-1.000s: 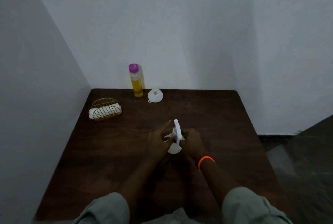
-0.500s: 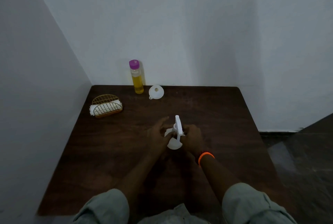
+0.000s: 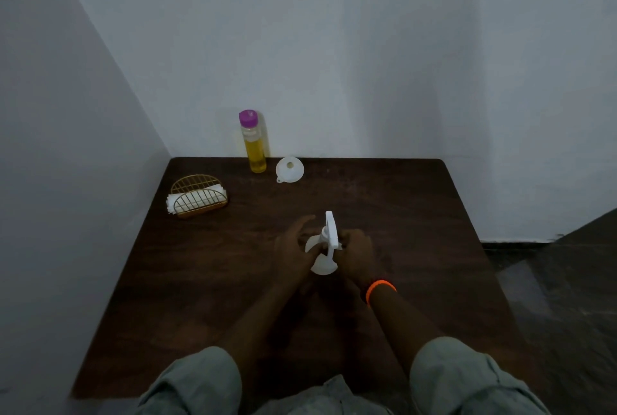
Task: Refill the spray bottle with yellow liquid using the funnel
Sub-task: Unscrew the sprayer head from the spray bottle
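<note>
A small white spray bottle [image 3: 323, 262] stands in the middle of the dark wooden table [image 3: 400, 214], its white trigger head [image 3: 330, 229] on top. My left hand [image 3: 293, 247] wraps around the bottle from the left. My right hand [image 3: 355, 252], with an orange wristband, grips the spray head from the right. At the back of the table a tall clear bottle of yellow liquid [image 3: 254, 144] with a purple cap stands upright. Beside it on the right a white funnel [image 3: 289, 169] rests on the table, wide mouth facing me.
A gold wire holder with white napkins [image 3: 197, 197] sits at the back left of the table. White walls close in on the left and behind. The floor drops away past the table's right edge.
Both hands stay on the spray bottle with only small finger shifts. The camera tilted up a little, so everything sits slightly lower in view.
</note>
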Demonstrator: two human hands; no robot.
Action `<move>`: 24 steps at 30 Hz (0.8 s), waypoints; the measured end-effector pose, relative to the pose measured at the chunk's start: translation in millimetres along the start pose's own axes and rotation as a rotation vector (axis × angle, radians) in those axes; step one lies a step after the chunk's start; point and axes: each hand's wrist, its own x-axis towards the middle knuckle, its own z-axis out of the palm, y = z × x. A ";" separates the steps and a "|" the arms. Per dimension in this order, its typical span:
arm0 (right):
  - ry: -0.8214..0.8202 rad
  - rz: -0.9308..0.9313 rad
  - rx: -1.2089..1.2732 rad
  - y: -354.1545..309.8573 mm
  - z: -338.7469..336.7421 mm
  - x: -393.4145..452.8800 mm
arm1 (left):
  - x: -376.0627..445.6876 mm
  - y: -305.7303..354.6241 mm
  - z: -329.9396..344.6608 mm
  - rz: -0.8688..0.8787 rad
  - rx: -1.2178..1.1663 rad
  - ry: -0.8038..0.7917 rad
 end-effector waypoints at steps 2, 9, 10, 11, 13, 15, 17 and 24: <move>-0.008 0.013 -0.004 -0.1 0.1 0.8 | 1.1 6.5 1.1 -0.011 0.000 0.005; -0.034 0.012 -0.025 -0.3 -2.7 0.0 | 5.5 14.0 12.4 -0.031 0.005 -0.033; -0.035 0.011 -0.024 -0.6 -2.6 -0.3 | 5.1 13.8 12.6 -0.025 0.011 -0.029; -0.038 0.008 -0.027 -0.4 -2.2 -0.4 | 4.3 13.6 12.2 -0.021 0.019 -0.025; -0.041 0.012 -0.026 -0.5 -2.0 -0.1 | 0.9 12.5 10.1 -0.023 0.027 -0.015; -0.034 0.008 -0.024 -0.4 -1.9 0.2 | -2.9 11.4 8.5 -0.024 0.024 -0.004; -0.031 0.014 -0.025 -1.5 -2.4 -0.3 | -3.5 13.2 7.3 -0.008 0.054 -0.004; -0.061 0.023 -0.054 -4.2 -5.0 -0.9 | 1.2 24.3 1.8 0.074 0.271 -0.093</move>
